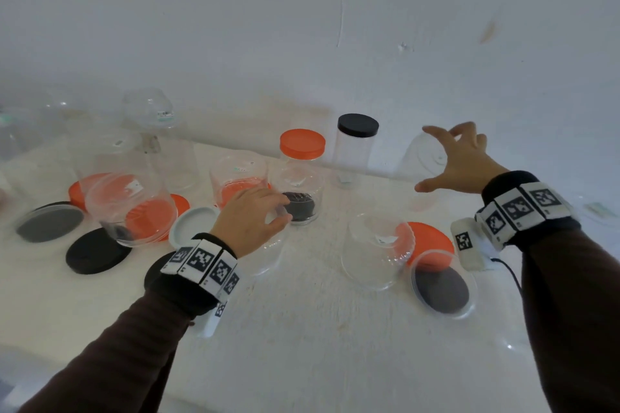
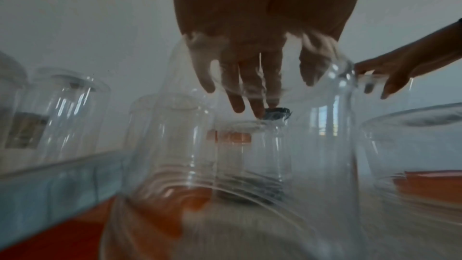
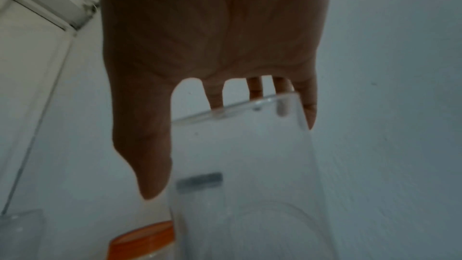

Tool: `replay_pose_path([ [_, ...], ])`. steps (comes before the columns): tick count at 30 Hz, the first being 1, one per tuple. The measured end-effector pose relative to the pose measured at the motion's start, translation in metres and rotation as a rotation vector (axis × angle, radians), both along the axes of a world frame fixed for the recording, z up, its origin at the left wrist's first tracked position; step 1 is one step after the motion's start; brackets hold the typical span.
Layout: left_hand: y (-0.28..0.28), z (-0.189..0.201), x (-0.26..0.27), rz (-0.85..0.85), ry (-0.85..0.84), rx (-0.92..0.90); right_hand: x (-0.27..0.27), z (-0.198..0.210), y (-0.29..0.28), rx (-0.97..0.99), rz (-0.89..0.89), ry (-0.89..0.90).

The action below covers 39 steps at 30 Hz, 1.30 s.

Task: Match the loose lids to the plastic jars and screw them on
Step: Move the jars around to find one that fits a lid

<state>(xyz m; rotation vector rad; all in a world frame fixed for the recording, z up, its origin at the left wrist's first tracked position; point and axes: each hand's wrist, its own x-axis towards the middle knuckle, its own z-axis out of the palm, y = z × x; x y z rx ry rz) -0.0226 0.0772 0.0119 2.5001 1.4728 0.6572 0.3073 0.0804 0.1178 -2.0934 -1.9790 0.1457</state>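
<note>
My left hand (image 1: pixel 278 211) reaches down over an upturned clear jar (image 1: pixel 270 246) near the table's middle, fingers curled round its top end; the left wrist view shows the fingers (image 2: pixel 252 104) through the jar wall (image 2: pixel 332 126). My right hand (image 1: pixel 424 157) is spread wide around a clear lidless jar (image 1: pixel 411 163) by the back wall, thumb on one side and fingers over the top edge, without closing on it. The right wrist view shows this jar (image 3: pixel 242 165) between thumb and fingers. Loose lids lie about: black (image 1: pixel 95 251), white (image 1: pixel 193 221), orange (image 1: pixel 427 240).
An orange-lidded jar (image 1: pixel 302 144) and a black-lidded jar (image 1: pixel 357 126) stand at the back. A big clear jar (image 1: pixel 131 208) lies over orange lids at the left. Another upturned jar (image 1: pixel 379 248) and a clear-rimmed dark lid (image 1: pixel 441 288) sit front right. The wall is close behind.
</note>
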Motion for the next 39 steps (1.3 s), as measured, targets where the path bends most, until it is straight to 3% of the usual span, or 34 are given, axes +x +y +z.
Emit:
replay_pose_path([
  [4,-0.014,0.015,0.019,-0.066,-0.057,0.075,0.001,0.014,-0.039,0.183,0.055,0.007],
  [9,-0.061,0.021,0.094,-0.441,-0.194,0.160,0.010,0.017,-0.086,0.405,0.031,0.025],
  [12,-0.077,0.009,0.139,-0.646,-0.175,0.141,0.018,0.020,-0.112,0.516,0.005,0.077],
  [15,-0.079,-0.001,0.177,-0.747,-0.085,0.041,0.028,0.024,-0.139,0.560,-0.020,0.109],
  [21,-0.070,-0.009,0.224,-0.677,0.192,-0.043,0.041,0.023,-0.182,0.567,-0.112,0.110],
  [28,-0.076,0.003,0.240,-0.507,0.540,-0.124,0.045,0.011,-0.207,0.547,-0.177,0.159],
  [35,-0.070,-0.001,0.243,-0.433,0.535,-0.117,0.043,0.007,-0.215,0.523,-0.169,0.180],
  [39,-0.070,-0.004,0.237,-0.431,0.361,-0.100,0.041,0.004,-0.216,0.549,-0.188,0.185],
])
